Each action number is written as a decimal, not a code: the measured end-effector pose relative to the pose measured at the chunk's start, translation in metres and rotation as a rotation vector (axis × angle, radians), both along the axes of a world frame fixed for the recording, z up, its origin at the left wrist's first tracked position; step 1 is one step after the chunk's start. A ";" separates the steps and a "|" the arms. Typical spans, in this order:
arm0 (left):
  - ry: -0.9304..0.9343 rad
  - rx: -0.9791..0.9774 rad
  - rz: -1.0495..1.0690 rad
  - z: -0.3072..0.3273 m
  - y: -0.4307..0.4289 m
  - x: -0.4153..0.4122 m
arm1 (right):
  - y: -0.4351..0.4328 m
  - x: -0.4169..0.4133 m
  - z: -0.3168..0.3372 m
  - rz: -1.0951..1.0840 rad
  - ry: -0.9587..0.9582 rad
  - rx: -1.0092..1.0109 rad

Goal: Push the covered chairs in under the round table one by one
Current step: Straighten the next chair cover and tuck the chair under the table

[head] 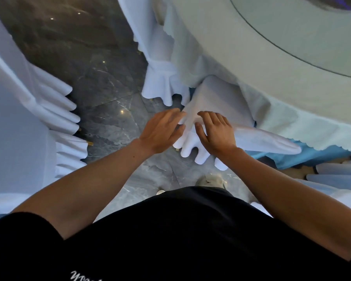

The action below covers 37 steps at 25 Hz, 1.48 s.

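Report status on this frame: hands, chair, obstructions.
Left hand rests on covered chair back, right hand grips it. Chair partly under round table. No blocker visible.
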<state>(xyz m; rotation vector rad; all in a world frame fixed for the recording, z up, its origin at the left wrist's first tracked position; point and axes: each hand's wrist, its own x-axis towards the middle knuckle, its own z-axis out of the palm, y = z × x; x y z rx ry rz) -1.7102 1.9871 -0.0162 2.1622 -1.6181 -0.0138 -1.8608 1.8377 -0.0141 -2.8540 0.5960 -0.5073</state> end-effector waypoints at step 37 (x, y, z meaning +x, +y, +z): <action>-0.183 -0.016 -0.250 0.023 -0.201 0.648 | -0.144 0.622 0.008 -0.334 -0.054 0.173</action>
